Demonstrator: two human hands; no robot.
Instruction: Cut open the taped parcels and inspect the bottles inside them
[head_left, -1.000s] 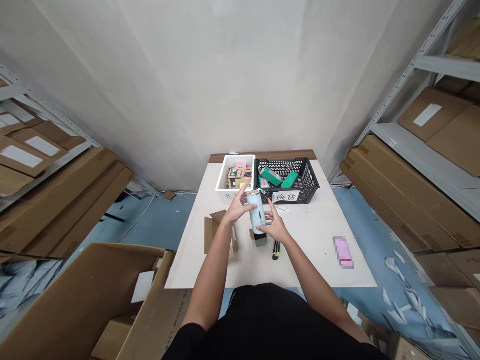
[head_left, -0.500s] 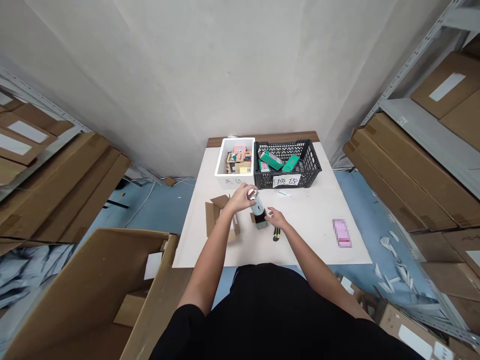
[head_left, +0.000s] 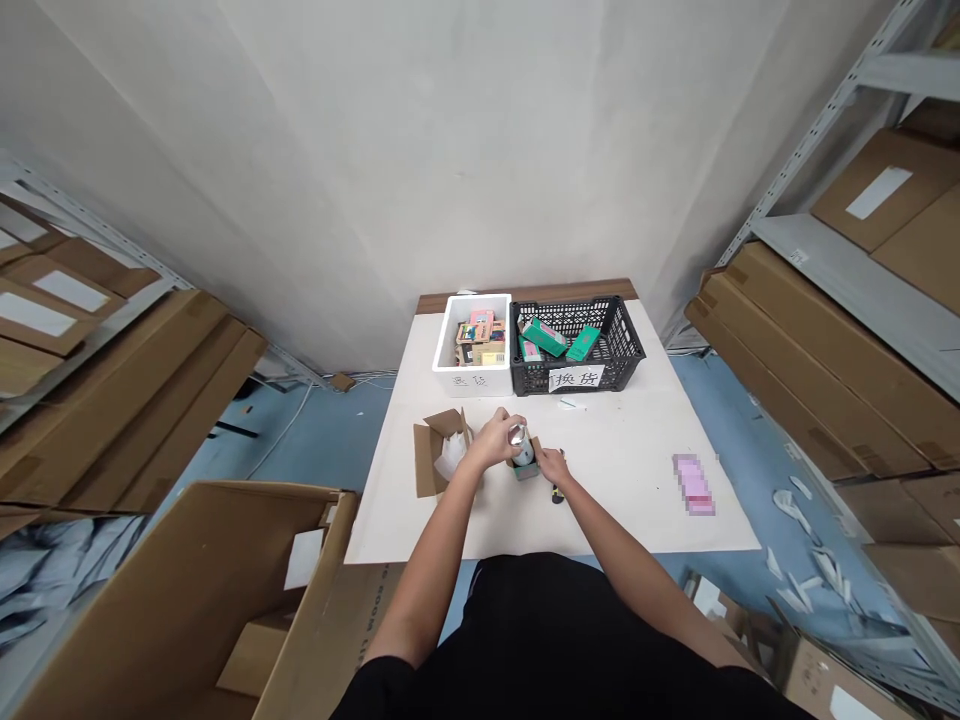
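In the left hand (head_left: 496,440), gripped near its top, a bottle (head_left: 523,454), partly inside a small box (head_left: 527,473). At the right side of the small box, the right hand (head_left: 553,465); grip too small to tell. Partly hidden beneath the right wrist, a cutter (head_left: 557,495). To the left, an open carton (head_left: 426,460) containing white wrapping (head_left: 451,456). Farther back on the worktop (head_left: 622,480), side by side, a white bin (head_left: 471,381) and a black crate (head_left: 536,378).

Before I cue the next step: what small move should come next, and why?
Probably ease the bottle straight down with the left hand: its top stands above the small box around it, that hand is at the top, and the right hand is at the box's side, seemingly steadying it.
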